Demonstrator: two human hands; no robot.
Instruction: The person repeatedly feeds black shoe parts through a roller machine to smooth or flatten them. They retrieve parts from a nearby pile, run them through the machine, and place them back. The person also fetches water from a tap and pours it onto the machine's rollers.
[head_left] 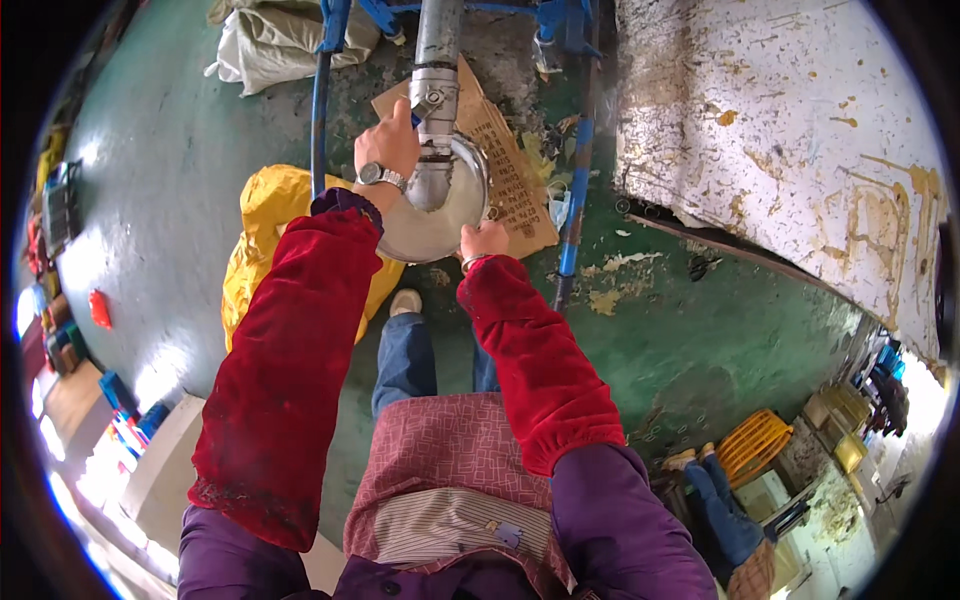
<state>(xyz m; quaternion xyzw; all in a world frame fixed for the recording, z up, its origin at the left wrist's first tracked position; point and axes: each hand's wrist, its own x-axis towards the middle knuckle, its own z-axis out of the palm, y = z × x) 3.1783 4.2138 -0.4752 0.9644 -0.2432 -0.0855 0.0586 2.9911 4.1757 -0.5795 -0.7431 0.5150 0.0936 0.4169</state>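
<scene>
A thick metal pipe [438, 40] comes down at the top centre and ends in an elbow [430, 186]. On it sits a valve [436, 95] with a blue lever [417, 117]. My left hand [388, 145], with a watch on the wrist, is closed on that lever. Under the elbow is a round metal basin [484, 168], its inside pale. My right hand [485, 240] is closed on the basin's near right rim. Whether the basin holds anything is hard to tell.
Flattened cardboard [530, 205] lies under the basin. A yellow sack [270, 235] is at its left, a pale sack [280, 45] farther back. Blue frame legs [575, 200] stand on both sides. A stained white panel [770, 110] fills the right. Another person's legs [735, 515] show lower right.
</scene>
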